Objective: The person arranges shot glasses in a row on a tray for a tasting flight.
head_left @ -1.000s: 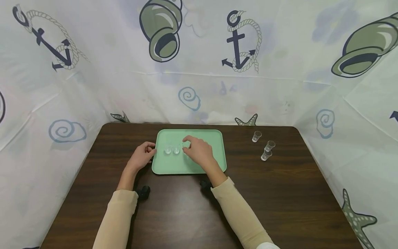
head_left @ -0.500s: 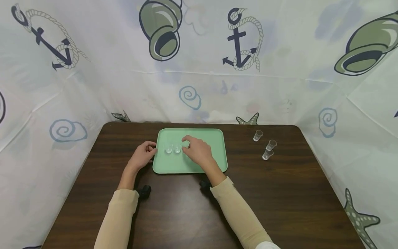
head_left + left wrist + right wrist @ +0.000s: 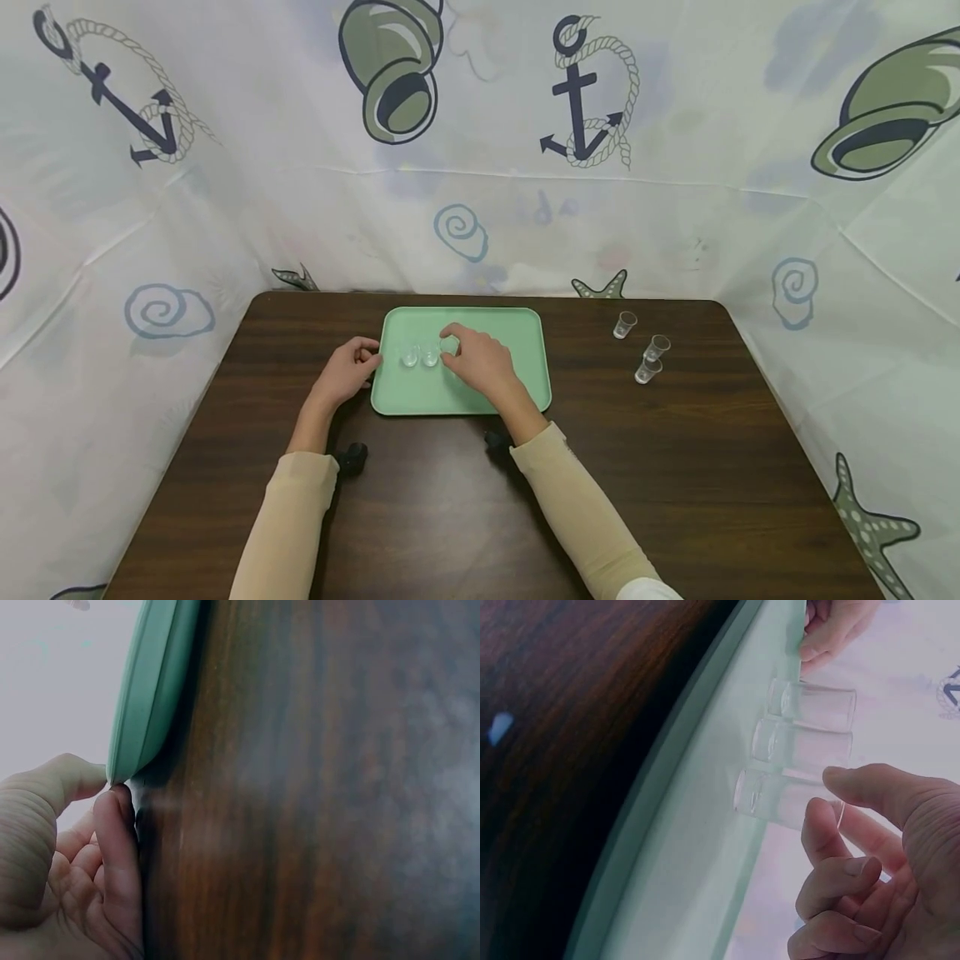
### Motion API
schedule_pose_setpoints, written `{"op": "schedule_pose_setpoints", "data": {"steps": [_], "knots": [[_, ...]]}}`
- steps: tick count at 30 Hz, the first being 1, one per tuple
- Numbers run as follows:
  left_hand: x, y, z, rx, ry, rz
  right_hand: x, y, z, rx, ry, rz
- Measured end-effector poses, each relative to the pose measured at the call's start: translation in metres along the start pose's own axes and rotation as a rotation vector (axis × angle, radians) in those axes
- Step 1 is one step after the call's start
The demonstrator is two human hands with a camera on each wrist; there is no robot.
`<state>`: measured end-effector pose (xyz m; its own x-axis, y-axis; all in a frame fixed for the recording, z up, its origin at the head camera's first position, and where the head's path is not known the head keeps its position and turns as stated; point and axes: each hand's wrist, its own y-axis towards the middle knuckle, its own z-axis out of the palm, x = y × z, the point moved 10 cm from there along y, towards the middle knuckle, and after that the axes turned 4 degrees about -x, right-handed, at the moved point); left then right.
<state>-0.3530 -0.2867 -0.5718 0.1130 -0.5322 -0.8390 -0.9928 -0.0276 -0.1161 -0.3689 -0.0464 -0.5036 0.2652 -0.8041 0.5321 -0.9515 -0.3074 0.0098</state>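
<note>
A mint-green tray lies toward the table's far side. My left hand pinches its left edge, thumb above and a finger below in the left wrist view. Three clear shot glasses stand side by side on the tray: a left one, a middle one and a right one. With thumb and forefinger, my right hand holds the right glass near its rim, the other fingers curled loosely. In the head view this hand partly hides that glass.
Three more clear shot glasses stand on the dark wooden table right of the tray: a back one, a middle one and a front one. A patterned white cloth surrounds the table's back and sides.
The head view has shifted slightly. Both hands keep their hold, and the tray and glasses stay where they were.
</note>
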Motion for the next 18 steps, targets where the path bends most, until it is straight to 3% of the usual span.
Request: {"op": "schedule_pose_setpoints", "data": {"steps": [9, 18], "knots": [[-0.001, 0.000, 0.002, -0.008, 0.001, -0.004, -0.004, -0.002, -0.004, 0.009, -0.012, -0.009], [0.001, 0.000, 0.002, 0.005, 0.003, 0.003, -0.021, -0.008, -0.024, -0.015, 0.028, 0.012]]}}
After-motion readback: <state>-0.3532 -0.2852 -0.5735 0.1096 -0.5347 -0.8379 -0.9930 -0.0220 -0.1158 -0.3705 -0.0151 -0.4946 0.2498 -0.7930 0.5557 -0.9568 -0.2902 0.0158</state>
